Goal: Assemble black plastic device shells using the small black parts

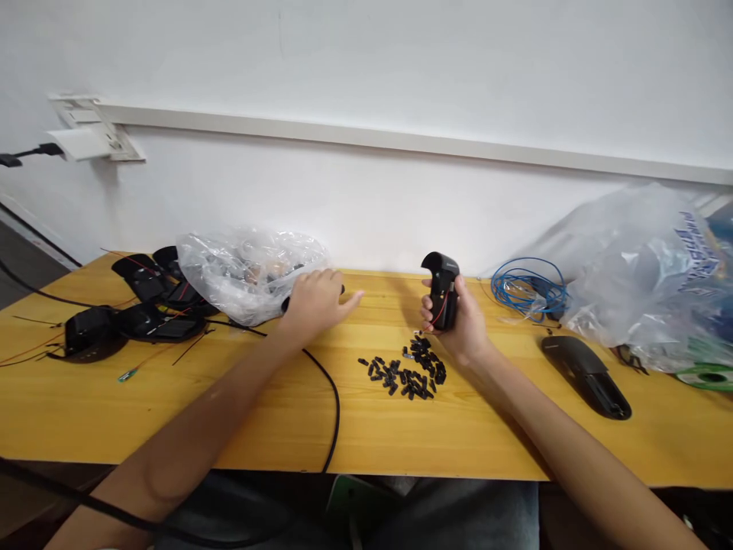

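Right hand (458,325) is up off the wooden table (172,412), fingers wrapped around a small black plastic housing (442,289) held upright, a thin red wire visible against its side. Left hand (314,302) is stretched out flat-ish over the table at the mouth of a clear plastic bag (246,271) stuffed with parts, fingers loosely extended; something dark sits just under them, but I cannot tell whether they actually grip it. It looks like a fetch-the-next-piece step, with the housing waiting in the right hand; the next move would call for a clean pinch at the bag's opening without dragging the film along. Just below the right hand lies a scatter of small black pieces (406,370) (loose, easy to knock about with a wrist). A black cable (332,397) curves from the bag toward the near edge, right under the left forearm, so it could snag. Further left, more black housings (143,305) with red wires; to the right a blue wire coil (530,290), a long black shell (587,374) and a big crumpled plastic bag (647,275).
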Tool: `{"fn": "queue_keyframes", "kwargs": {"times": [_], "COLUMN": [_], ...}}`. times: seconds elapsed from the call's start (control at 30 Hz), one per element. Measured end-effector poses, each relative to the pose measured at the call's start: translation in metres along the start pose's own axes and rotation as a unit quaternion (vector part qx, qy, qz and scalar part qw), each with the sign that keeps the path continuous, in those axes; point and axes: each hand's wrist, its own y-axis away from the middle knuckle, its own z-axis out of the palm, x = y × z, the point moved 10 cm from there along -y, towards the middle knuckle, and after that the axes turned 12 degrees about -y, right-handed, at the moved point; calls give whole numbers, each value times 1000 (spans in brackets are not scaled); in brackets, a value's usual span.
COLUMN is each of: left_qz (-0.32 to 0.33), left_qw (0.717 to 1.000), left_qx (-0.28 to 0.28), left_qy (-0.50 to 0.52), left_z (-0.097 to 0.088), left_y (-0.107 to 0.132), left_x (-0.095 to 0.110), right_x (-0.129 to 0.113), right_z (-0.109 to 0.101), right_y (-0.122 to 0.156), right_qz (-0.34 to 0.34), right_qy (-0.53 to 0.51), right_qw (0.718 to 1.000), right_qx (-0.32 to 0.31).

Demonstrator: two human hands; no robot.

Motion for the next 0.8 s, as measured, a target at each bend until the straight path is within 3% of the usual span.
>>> {"fn": "queue_keyframes", "kwargs": {"times": [0.07,0.13,0.3,0.43,0.5,0.63,0.7,0.8], "left_qz": [-42,-60,-50,-17,-12,21,59,92], "left_qw": [997,994,991,988,989,995,996,977], "left_qx": [-46,-58,-64,-95,-86,5,61,127], "left_qy": [-50,-72,-110,-118,-121,-98,-37,145], "left_z": [6,8,14,21,16,-9,-22,-38], "left_y": [-3,-3,1,2,2,0,1,7], "left_x": [-16,-22,-18,-12,-10,0,8,13], "right_x": [-17,-31,-61,-81,-90,-104,-109,-120], "right_z": [-10,-20,-39,-45,-45,-38,-40,-51], "right_y": [-8,-15,-25,-29,-27,-14,-1,28], "right_qz": [-27,-49,-109,-122,-124,-130,-131,-152], "right_qy": [6,20,133,247,345,555,614,675], "right_qw": [1000,999,984,961,930,821,778,718], "right_qx": [5,13,41,25,18,8,21,76]}}
